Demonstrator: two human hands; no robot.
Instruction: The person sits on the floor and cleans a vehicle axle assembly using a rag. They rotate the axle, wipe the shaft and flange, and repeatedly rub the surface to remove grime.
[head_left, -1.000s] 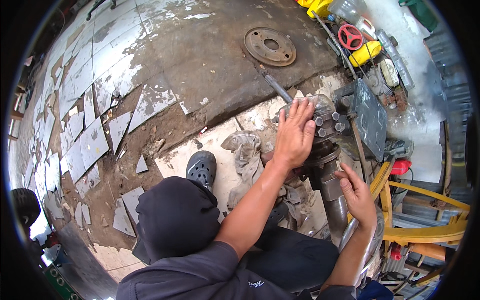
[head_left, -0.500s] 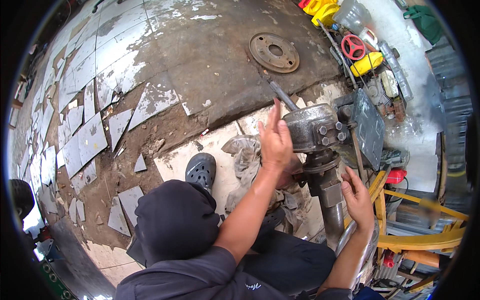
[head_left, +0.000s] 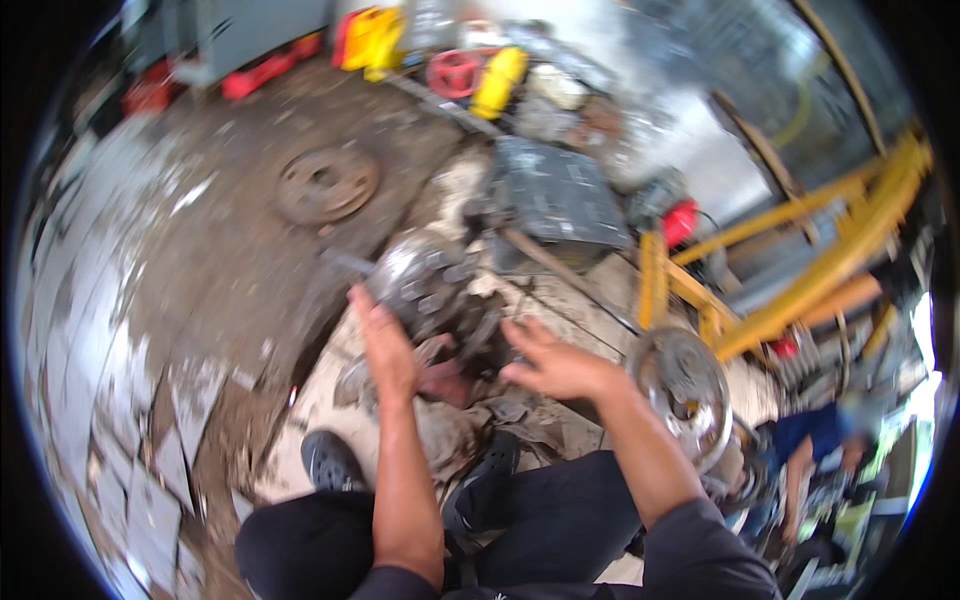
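A grey metal housing with bolts point(head_left: 425, 280), smeared by motion, stands in front of me, and a thin shaft sticks out from its far left side. My left hand point(head_left: 388, 348) is at the housing's near left side, fingers stretched out; whether it touches the metal I cannot tell. To the right of the housing my right hand point(head_left: 560, 362) is held with its fingers apart and nothing in them. Dirty rags point(head_left: 450, 432) lie below and between my hands, near my shoes. A shiny round metal drum point(head_left: 685, 390) sits beside my right forearm.
A rusty round plate point(head_left: 327, 186) lies on the floor at the far left. Beyond the housing is a dark metal box point(head_left: 560, 205). A yellow frame point(head_left: 810, 270) stands at the right, with another person point(head_left: 810, 445) beyond it. Broken tiles point(head_left: 150, 510) cover the left floor.
My view has swung to the right, so the housing appears further left. Both hands remain off to either side of it, fingers extended. The drum and another person have come into view.
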